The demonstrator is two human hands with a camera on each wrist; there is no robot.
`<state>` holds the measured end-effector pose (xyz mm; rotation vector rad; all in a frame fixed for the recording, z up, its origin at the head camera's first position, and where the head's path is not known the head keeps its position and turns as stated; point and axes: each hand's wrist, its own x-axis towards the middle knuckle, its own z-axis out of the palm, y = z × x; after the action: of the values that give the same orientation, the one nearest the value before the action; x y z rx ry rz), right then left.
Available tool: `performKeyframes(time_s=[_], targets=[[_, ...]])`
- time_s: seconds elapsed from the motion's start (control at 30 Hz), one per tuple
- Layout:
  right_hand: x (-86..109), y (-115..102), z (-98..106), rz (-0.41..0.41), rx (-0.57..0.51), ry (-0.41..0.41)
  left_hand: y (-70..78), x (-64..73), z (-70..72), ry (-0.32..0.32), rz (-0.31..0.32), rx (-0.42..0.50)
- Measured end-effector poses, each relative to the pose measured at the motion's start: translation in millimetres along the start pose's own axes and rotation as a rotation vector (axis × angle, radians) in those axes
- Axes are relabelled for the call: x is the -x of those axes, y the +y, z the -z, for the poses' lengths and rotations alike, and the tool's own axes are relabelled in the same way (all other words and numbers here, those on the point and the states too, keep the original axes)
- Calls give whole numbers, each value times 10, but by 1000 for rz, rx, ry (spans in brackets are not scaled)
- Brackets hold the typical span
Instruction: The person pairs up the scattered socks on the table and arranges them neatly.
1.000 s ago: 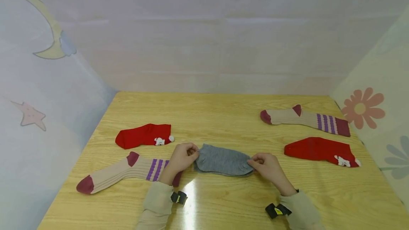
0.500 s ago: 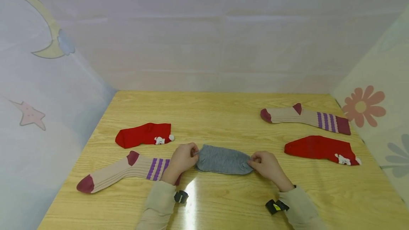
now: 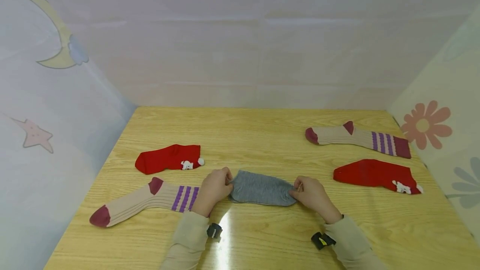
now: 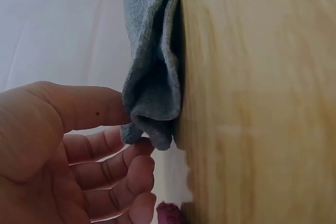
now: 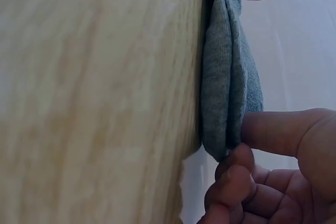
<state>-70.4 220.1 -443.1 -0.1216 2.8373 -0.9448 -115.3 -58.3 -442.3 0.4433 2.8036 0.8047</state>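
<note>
A pair of grey ankle socks (image 3: pixel 262 188) lies stacked flat at the middle of the table, one sock on top of the other. My left hand (image 3: pixel 214 188) pinches the left end between thumb and fingertips; in the left wrist view the folds of the grey cloth (image 4: pixel 155 93) gape there. At the right end, the thumb and fingers of my right hand (image 3: pixel 312 195) pinch the other tip, where the right wrist view shows the layered edges of the socks (image 5: pixel 223 77). Beneath my left wrist, the cuff of a beige sock with purple stripes (image 3: pixel 150 197) is partly hidden.
A red sock (image 3: pixel 168 158) with a white pompom lies at the left of the wooden table (image 3: pixel 240 136). Its like, another red sock (image 3: pixel 375 173), lies at the right, below a second striped beige sock (image 3: pixel 356 136). Printed cloth walls (image 3: pixel 240 53) stand behind and at both sides.
The edge of the lower grey sock, which showed along the front a second ago, is now mostly covered by the upper one. Both hands have shifted only slightly.
</note>
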Motion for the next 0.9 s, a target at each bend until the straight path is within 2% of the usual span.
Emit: performKeyframes(time_s=[0.13,0.27,0.4,0.5,0.57,0.7,0.9], targets=[[0,-8,4,4,21,11,17,6,13,-2,24,-11],[-2,-2,4,7,43,38,14,20,14,32,-1,-8],[26,-4,21,56,45,114,28,49,32,86,-98,-20],[50,-21,35,144,40,179,49,76,58,96,-187,-21],[66,-39,42,215,44,201,62,93,71,86,-225,-34],[88,-53,36,303,99,189,86,128,86,46,-224,-105],[96,-17,-2,335,198,144,97,162,46,3,-188,-170]])
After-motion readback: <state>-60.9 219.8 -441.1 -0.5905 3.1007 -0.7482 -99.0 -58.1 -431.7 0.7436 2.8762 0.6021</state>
